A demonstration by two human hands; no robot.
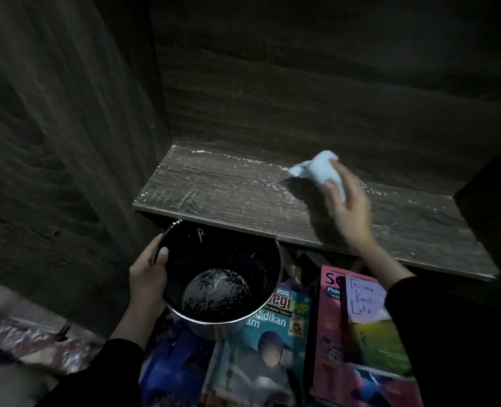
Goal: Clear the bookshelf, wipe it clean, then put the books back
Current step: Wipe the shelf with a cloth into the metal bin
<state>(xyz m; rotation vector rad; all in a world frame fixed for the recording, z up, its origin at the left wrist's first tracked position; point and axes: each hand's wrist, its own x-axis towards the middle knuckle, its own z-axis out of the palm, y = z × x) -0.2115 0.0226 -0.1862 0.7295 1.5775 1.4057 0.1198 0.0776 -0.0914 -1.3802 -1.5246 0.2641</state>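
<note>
Already the bookshelf (214, 195) stands bare and streaked with pale dust, ready for wiping. Books (275, 342) lie stacked below it, out of the way. A dark bin (228, 251) sits just under the shelf's front edge, probably to catch dust; the left hand (147, 279) grips its rim. The right hand (352, 207) bunches a white cloth (319, 168) in curled fingers near the shelf's back edge.

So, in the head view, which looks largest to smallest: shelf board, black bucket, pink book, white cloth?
1. shelf board
2. black bucket and pink book: alike; the book is partly covered, so unranked
3. white cloth
</note>
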